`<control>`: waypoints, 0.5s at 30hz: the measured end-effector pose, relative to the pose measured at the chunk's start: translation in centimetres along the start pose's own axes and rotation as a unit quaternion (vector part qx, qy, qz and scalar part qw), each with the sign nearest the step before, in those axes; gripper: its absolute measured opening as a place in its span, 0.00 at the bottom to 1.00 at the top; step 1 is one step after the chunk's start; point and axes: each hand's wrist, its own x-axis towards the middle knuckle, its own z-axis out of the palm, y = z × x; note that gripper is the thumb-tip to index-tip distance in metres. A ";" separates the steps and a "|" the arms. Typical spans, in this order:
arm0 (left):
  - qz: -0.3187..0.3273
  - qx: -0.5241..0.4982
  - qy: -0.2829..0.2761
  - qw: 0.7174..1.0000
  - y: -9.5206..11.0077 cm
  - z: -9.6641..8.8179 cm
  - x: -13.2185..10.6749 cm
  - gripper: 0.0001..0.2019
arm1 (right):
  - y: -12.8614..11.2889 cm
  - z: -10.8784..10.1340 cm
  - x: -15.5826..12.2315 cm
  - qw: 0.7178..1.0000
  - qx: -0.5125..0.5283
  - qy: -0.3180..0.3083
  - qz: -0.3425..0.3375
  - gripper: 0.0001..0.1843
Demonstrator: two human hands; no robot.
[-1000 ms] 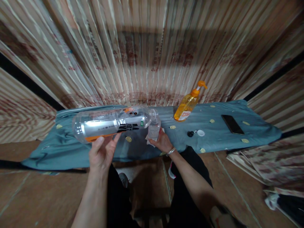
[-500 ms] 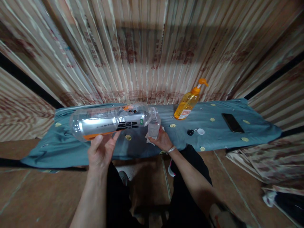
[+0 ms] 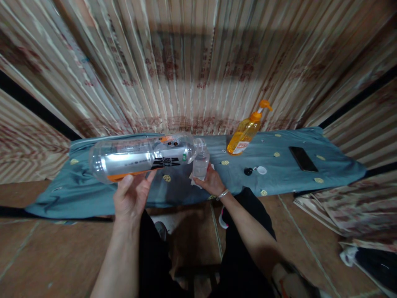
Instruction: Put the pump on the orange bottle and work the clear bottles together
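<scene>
My left hand [image 3: 132, 193] supports a large clear plastic bottle [image 3: 142, 157] from below, its fingers partly hidden behind it. The bottle lies nearly level, with a silver and orange label. Its neck points right and meets the mouth of a small clear bottle [image 3: 200, 166]. Around that small bottle my right hand [image 3: 212, 182] is closed, low on its right side. The small bottle stands roughly upright and looks filled with clear or slightly cloudy contents. Under it shows a piece of white paper [image 3: 194, 179]. A bracelet [image 3: 222, 194] is on my right wrist.
An orange pump bottle [image 3: 244, 134] stands right of the small bottle. A black cap [image 3: 248, 171] and a white cap [image 3: 261, 170] lie nearer the front. A dark phone [image 3: 303, 159] rests at the right on the teal cloth [image 3: 279, 182]. Curtains [image 3: 192, 82] hang behind.
Both hands keep the bottles in nearly the same pose. The small bottle's contents look a little cloudier. The whole view has shifted slightly.
</scene>
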 end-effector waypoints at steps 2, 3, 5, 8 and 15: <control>-0.001 0.000 0.000 1.000 0.0 -0.1 0.0 0.15 | 0.0 0.0 0.0 1.000 0.010 -0.001 0.001 0.37; -0.001 -0.001 0.000 1.000 0.0 -0.1 0.0 0.15 | 0.1 0.1 0.0 1.000 0.014 -0.001 0.003 0.37; -0.001 -0.003 0.000 1.000 -0.1 -0.2 0.0 0.16 | 0.2 0.1 0.0 1.000 0.016 0.000 0.007 0.38; -0.003 -0.009 0.000 1.000 -0.1 -0.2 0.1 0.16 | 0.3 0.2 0.0 1.000 0.006 -0.002 0.013 0.39; -0.001 -0.011 -0.005 1.000 0.0 -0.2 0.1 0.16 | 0.2 0.1 0.0 1.000 0.001 -0.001 0.008 0.40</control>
